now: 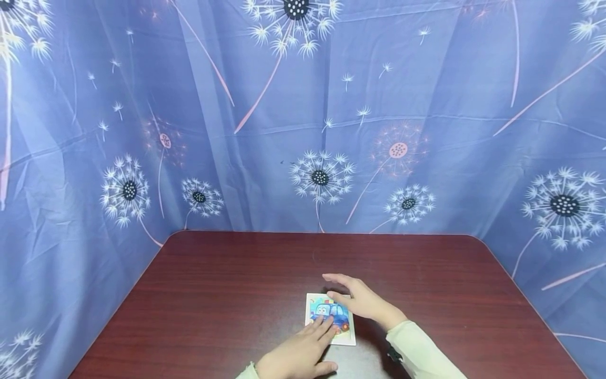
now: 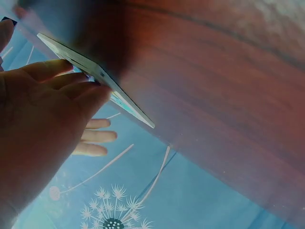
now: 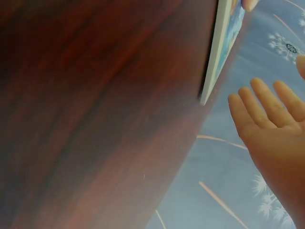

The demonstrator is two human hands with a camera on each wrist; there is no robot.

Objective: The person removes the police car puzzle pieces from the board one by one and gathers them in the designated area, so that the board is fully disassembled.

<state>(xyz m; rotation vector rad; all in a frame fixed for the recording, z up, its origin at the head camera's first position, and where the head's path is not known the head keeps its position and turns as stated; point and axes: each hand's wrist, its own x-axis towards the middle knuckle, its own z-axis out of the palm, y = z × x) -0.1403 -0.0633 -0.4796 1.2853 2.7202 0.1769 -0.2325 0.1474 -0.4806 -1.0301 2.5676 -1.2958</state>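
Observation:
A small square picture board [image 1: 342,321] with a white border and a blue cartoon car lies flat on the table near its front. My left hand [image 1: 299,351] rests its fingertips on the lower left of the picture, fingers nearly straight and thumb out to the side. Over the upper right corner is my right hand [image 1: 363,301], its fingers extended to the left and nothing held. In the right wrist view, the board's pale edge [image 3: 217,62] stands apart from that hand's fingers. Seen edge-on in the left wrist view, the board [image 2: 136,112] looks thin, and the fingers partly cover it.
The dark red-brown wooden table [image 1: 227,284] has rounded far corners. Behind it and on both sides hangs a blue curtain [image 1: 265,173] with a dandelion print. A small dark object [image 1: 394,353] shows at the right sleeve's cuff.

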